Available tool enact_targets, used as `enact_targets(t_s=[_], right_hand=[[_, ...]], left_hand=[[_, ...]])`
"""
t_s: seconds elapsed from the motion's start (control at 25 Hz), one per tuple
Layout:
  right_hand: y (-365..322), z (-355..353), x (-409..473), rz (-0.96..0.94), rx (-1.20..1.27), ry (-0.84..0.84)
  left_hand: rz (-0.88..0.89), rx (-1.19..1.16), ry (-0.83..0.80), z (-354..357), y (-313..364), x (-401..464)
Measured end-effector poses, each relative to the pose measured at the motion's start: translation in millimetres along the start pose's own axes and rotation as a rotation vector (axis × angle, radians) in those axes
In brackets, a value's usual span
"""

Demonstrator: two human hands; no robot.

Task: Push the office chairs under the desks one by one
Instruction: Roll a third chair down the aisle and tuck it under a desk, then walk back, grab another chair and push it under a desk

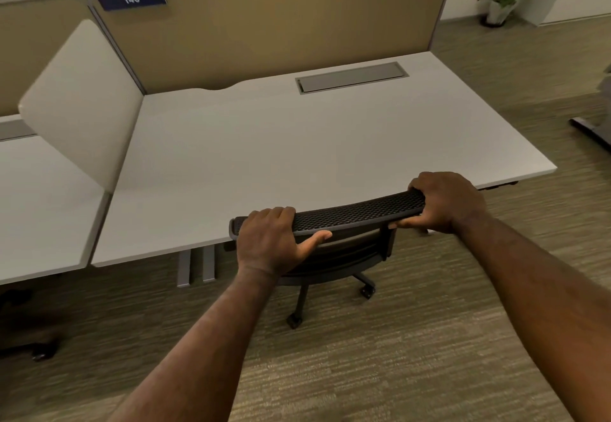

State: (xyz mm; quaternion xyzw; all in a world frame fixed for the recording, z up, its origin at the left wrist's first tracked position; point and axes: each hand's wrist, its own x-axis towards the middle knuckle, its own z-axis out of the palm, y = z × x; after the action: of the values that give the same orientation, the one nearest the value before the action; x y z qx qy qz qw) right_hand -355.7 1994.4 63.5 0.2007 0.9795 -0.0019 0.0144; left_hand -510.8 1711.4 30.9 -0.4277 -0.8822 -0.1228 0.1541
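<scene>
Directly ahead of both hands, the office chair sits tucked at the surface edge; left hand and right hand clamp its backrest top (long axis crosswise), right hand farther forward.

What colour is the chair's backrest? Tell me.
Black mesh backrest, clearest in the head view.
</scene>
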Motion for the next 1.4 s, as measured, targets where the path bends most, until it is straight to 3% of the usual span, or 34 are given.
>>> enact_targets(t_s=[0.24, 0.52, 0.68, 0.88, 1.08, 1.24, 1.28, 1.4], right_hand=[[6, 6, 1, -0.005, -0.010, 0.005], [1, 0, -3, 0.005, 0.009, -0.035], [-15, 2, -14, -0.007, 0.032, -0.039], [-56, -8, -25, -0.070, 0.021, -0.006], [-141, -23, -9, -0.255, -0.021, 0.092], [-256, -24, 5, -0.470, -0.086, 0.186], [-259, -28, 4, -0.469, -0.072, 0.176], [-354, -10, 4, -0.605, -0.087, 0.146]], left_hand=[[0.002, 0.025, 0.013, 4, 2, 0], [0.003, 0.049, -0.097, -3, -1, 4], [0.004, -0.018, -0.173, -8, -7, 0], [0.008, -0.014, -0.134, -31, -38, -24], [-0.145, 0.056, -0.108, -65, -112, -81], [-0.285, 0.132, -0.066, -103, -195, -162], [-0.282, 0.128, -0.062, -103, -196, -167], [-0.444, 0.133, -0.074, -126, -260, -245]])
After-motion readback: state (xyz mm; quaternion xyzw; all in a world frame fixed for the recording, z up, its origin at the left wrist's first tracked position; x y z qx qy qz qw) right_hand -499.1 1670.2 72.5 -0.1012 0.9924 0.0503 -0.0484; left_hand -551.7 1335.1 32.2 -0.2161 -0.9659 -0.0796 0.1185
